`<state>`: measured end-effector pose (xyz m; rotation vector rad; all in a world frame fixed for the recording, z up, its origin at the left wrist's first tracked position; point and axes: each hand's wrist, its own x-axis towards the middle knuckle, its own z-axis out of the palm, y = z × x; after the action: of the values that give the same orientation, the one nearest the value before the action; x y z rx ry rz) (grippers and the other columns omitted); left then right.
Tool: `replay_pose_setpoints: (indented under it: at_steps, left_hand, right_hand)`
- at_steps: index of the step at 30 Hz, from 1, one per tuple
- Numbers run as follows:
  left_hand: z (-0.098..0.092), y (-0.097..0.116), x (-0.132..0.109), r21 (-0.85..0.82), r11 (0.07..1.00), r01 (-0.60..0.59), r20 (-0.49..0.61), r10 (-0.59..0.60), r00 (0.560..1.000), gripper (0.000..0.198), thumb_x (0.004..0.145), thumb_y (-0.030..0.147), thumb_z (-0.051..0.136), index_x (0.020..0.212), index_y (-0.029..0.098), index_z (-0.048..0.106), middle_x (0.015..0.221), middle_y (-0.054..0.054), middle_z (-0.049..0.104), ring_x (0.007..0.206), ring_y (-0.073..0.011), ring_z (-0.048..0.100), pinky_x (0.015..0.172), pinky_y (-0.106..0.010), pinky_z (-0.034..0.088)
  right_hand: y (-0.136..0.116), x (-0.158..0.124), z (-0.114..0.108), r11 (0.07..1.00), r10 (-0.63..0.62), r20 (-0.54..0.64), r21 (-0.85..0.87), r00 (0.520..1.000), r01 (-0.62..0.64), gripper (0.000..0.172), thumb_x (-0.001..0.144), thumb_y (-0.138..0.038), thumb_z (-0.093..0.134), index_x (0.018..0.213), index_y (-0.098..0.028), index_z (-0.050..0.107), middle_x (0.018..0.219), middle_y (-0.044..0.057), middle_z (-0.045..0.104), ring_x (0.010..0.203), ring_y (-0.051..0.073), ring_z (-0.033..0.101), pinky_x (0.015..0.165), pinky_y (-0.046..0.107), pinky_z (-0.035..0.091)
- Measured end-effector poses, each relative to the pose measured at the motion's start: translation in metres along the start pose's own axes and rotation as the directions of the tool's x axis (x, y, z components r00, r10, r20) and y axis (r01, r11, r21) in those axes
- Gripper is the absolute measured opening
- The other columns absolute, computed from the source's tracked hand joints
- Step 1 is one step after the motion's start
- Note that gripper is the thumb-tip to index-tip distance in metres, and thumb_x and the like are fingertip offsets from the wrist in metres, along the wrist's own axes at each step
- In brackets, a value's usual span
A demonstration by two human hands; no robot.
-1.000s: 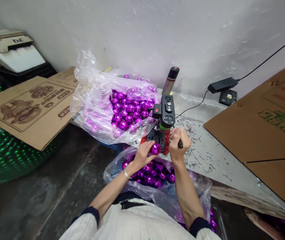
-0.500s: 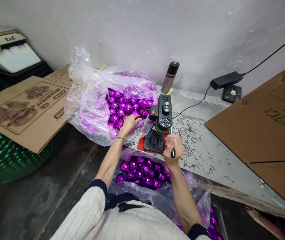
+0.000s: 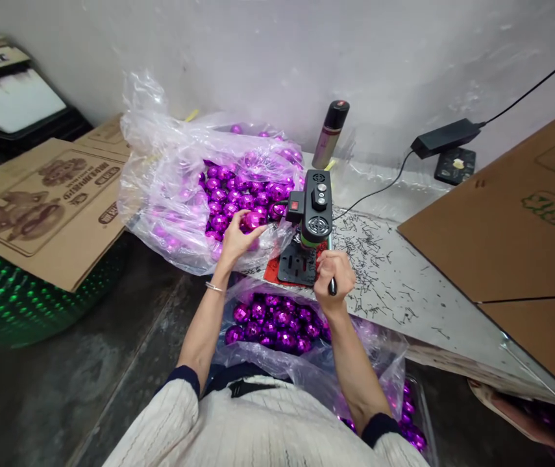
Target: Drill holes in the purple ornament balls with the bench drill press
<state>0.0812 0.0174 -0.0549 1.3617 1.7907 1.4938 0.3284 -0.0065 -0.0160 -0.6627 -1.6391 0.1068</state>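
My left hand has its thumb and fingers around a shiny purple bauble, just above the open plastic bag of purple baubles. Closed in a fist, my right hand grips the black-ended lever handle of a small black press. That machine has a red switch on its left side and a slotted black base plate on a red mat. Its working point beneath the head is mostly hidden from above.
A second bag of purple baubles sits against my lap. Small dark wire bits litter the table. A spray can and a power adapter stand behind. Cardboard flanks the right, a carton flap the left.
My left hand has drawn back left from beside the press and now shows a bauble in its fingers. My right hand stays on the lever. The view has shifted slightly.
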Motion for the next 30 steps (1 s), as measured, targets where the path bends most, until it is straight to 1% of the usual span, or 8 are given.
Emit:
replay_pose_setpoints:
  at_steps: [2,5,8,10,15,20,25,30]
  left_hand:
    - [-0.002,0.005,-0.018,-0.232,0.970,0.080,-0.014,-0.085,0.996,0.056,0.083,0.048,0.076,0.130,0.022,0.060,0.117,-0.008,0.071,0.103,-0.0218,0.071,0.093,-0.035,0.057]
    - [0.008,0.011,-0.050,-0.482,0.847,0.224,0.157,-0.168,0.973,0.055,0.090,0.052,0.066,0.138,0.028,0.056,0.119,-0.007,0.072,0.098,-0.0186,0.073,0.088,-0.033,0.060]
    - [0.034,0.012,-0.077,-0.564,0.724,0.396,0.338,-0.235,0.911,0.056,0.088,0.058,0.067,0.132,0.026,0.056,0.119,-0.007,0.072,0.100,-0.0206,0.074,0.090,-0.037,0.061]
    - [0.053,0.007,-0.087,-0.573,0.688,0.446,0.328,-0.306,0.894,0.056,0.085,0.059,0.070,0.125,0.024,0.057,0.117,-0.007,0.074,0.100,-0.0215,0.075,0.092,-0.039,0.060]
    - [0.081,-0.008,-0.094,-0.514,0.778,0.361,0.207,-0.296,0.932,0.063,0.079,0.059,0.078,0.123,0.021,0.053,0.118,-0.011,0.074,0.108,-0.0239,0.073,0.100,-0.041,0.056]
    - [0.087,-0.015,-0.093,-0.352,0.918,0.181,0.155,-0.134,0.979,0.063,0.083,0.059,0.075,0.127,0.019,0.052,0.120,-0.013,0.073,0.113,-0.0250,0.071,0.105,-0.042,0.052]
    - [0.095,-0.018,-0.094,-0.149,0.987,0.062,0.091,-0.049,0.995,0.062,0.085,0.052,0.077,0.134,0.021,0.059,0.133,-0.014,0.069,0.129,-0.0300,0.063,0.115,-0.048,0.043]
    - [0.093,-0.018,-0.093,-0.008,1.000,0.011,0.135,-0.010,0.991,0.053,0.085,0.045,0.079,0.132,0.025,0.065,0.130,-0.010,0.072,0.126,-0.0320,0.063,0.114,-0.051,0.042]
  right_hand:
    - [0.000,0.001,-0.002,1.000,0.010,0.013,-0.007,1.000,-0.010,0.028,0.097,-0.014,0.043,0.072,-0.024,0.049,0.069,0.000,0.058,0.063,0.014,0.056,0.061,0.031,0.043]
    - [-0.001,0.008,-0.006,0.999,0.039,0.050,-0.030,0.998,-0.037,0.030,0.099,-0.016,0.041,0.071,-0.024,0.047,0.068,0.000,0.057,0.063,0.014,0.055,0.061,0.031,0.042]
    - [-0.005,0.022,-0.010,0.997,0.059,0.090,-0.055,0.994,-0.054,0.030,0.100,-0.019,0.041,0.071,-0.024,0.046,0.067,0.000,0.055,0.063,0.013,0.054,0.062,0.031,0.041]
    - [-0.007,0.031,-0.012,0.997,0.058,0.108,-0.064,0.992,-0.051,0.029,0.100,-0.019,0.042,0.072,-0.024,0.047,0.066,-0.001,0.054,0.063,0.013,0.053,0.062,0.030,0.040]
    - [-0.007,0.037,-0.015,0.996,0.031,0.143,-0.086,0.989,-0.019,0.028,0.100,-0.019,0.044,0.073,-0.023,0.050,0.066,-0.001,0.055,0.063,0.013,0.053,0.062,0.030,0.041]
    - [-0.005,0.029,-0.017,0.993,-0.009,0.165,-0.111,0.986,0.028,0.029,0.100,-0.018,0.041,0.074,-0.023,0.051,0.069,0.001,0.059,0.065,0.013,0.056,0.063,0.030,0.043]
    - [-0.003,0.025,-0.017,0.990,-0.051,0.167,-0.119,0.985,0.072,0.028,0.100,-0.016,0.041,0.075,-0.023,0.050,0.069,0.001,0.059,0.066,0.013,0.057,0.062,0.029,0.043]
    - [-0.003,0.022,-0.016,0.989,-0.055,0.160,-0.124,0.986,0.076,0.025,0.099,-0.013,0.043,0.077,-0.022,0.051,0.070,0.001,0.059,0.066,0.013,0.056,0.061,0.028,0.043]
